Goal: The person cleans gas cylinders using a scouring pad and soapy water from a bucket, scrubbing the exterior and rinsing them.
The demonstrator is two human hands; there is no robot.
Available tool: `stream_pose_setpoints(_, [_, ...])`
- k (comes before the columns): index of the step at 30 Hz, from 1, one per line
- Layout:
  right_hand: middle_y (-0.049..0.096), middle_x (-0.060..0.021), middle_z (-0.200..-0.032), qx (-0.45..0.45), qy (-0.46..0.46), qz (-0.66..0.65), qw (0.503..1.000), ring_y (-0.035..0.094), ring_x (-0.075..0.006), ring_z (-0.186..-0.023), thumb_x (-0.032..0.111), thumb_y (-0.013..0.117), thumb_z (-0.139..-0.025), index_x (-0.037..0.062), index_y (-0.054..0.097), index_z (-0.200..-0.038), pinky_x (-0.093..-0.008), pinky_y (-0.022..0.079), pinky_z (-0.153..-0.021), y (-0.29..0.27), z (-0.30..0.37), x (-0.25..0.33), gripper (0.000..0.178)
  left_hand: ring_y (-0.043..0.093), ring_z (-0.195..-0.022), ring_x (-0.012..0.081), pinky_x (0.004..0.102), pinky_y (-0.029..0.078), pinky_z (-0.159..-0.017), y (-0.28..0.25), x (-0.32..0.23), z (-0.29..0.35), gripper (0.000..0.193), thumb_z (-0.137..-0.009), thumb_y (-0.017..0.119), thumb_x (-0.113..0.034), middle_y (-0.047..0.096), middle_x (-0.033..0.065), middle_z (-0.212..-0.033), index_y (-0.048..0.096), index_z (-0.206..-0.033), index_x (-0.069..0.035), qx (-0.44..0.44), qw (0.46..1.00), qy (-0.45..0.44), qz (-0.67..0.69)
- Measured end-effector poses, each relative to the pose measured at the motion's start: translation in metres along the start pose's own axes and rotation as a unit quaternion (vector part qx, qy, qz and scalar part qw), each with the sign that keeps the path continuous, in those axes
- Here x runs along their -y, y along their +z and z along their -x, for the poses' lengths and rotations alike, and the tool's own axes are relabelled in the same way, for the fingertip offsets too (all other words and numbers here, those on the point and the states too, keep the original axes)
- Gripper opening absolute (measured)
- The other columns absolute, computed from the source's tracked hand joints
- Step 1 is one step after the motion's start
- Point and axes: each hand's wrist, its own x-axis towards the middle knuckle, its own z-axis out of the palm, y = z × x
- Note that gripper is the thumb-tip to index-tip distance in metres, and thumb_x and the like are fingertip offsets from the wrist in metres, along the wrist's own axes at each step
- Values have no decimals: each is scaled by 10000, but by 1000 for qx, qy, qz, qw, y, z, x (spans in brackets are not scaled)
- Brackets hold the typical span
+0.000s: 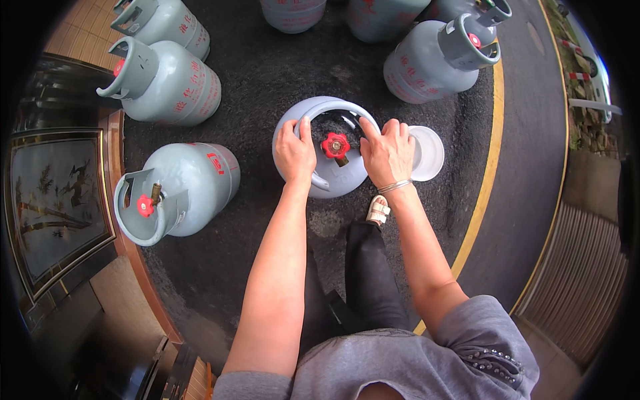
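A pale grey gas cylinder stands upright in front of me, seen from above. Its red valve handwheel sits inside the ring-shaped collar. My left hand grips the left side of that collar, the thumb pointing up along it. On the opposite side my right hand, with a bangle at its wrist, holds the collar, its forefinger lying over the rim. Some fingertips are hidden behind the collar. Close to the right hand, a round white plastic tub rests on the ground, partly covered by that hand.
Another cylinder stands to the left, with more at the far left and far right; several line the back. A yellow line runs along the dark asphalt at right. A framed panel borders the left.
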Motion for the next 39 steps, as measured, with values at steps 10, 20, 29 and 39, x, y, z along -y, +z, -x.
stream_pose_setpoints(10, [442, -152, -1376, -116, -130, -8, 985, 376, -358, -1305, 240, 724, -742, 110, 662, -1039, -610, 269, -1057, 39, -5, -30, 330, 620, -992, 379, 465, 489, -832, -1, 0, 2, 431, -955, 502, -446, 652, 180, -1051, 619, -1046, -41, 6, 1000, -16, -7])
stream_pose_setpoints(20, [324, -99, -1487, -37, -101, 115, 988, 267, -322, -1389, 238, 748, -707, 29, 672, -1007, -651, 241, -1066, 54, -5, -26, 373, 617, -1001, 386, 463, 492, -842, 0, -4, 1, 458, -948, 508, -460, 647, 186, -1071, 618, -1081, -36, 0, 1000, -17, 5])
stream_pose_setpoints(29, [324, -121, -1475, -81, -117, 50, 989, 267, -329, -1389, 144, 699, -735, 89, 617, -1166, -618, 243, -1078, 70, -16, -35, 442, 607, -957, 383, 466, 490, -807, 3, -2, -1, 392, -930, 570, -394, 649, 186, -995, 627, -1009, -15, -23, 1000, -1, 8])
stream_pose_setpoints(39, [339, -117, -1474, -118, -85, 56, 988, 294, -333, -1372, 105, 663, -723, 34, 613, -1097, -604, 245, -1080, 76, 3, -30, 384, 603, -962, 380, 470, 486, -809, 3, -2, 2, 394, -929, 569, -405, 645, 179, -997, 626, -1002, -22, -20, 1000, -5, 7])
